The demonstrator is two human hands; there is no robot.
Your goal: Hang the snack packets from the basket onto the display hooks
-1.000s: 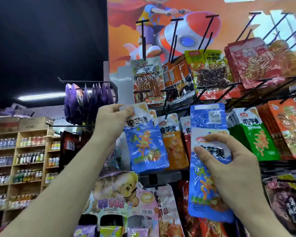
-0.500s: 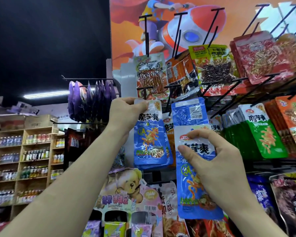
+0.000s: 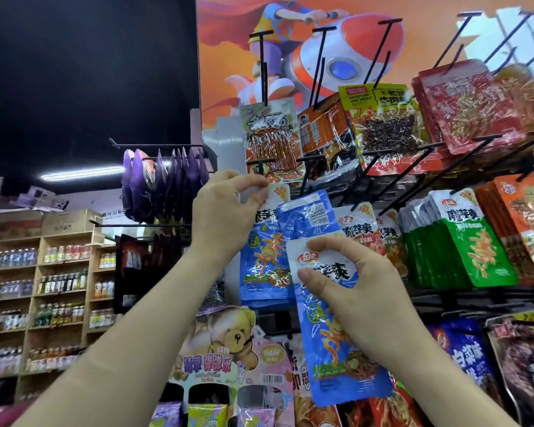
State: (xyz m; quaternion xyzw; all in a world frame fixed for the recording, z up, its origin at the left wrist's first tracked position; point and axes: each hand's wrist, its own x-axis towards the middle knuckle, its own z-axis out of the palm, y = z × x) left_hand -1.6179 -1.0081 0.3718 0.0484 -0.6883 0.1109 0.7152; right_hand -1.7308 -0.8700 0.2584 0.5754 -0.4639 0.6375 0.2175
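A blue packet [image 3: 264,263] is pinched at its top edge by the left hand [image 3: 222,217] right under a black hook [image 3: 261,163], two more blue packets [image 3: 333,365] are gripped between the right hand's [image 3: 364,294] curled thumb and fingers just beside it, and green packets [image 3: 472,248] are hung in a thick stack further right.

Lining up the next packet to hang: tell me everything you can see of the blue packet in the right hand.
The blue packet is glossy plastic film with a white top band carrying a red oval logo and black characters, and orange snack artwork below. It is on no hook and is tilted, its bottom end toward the right. The right hand pinches its top, thumb on the front.
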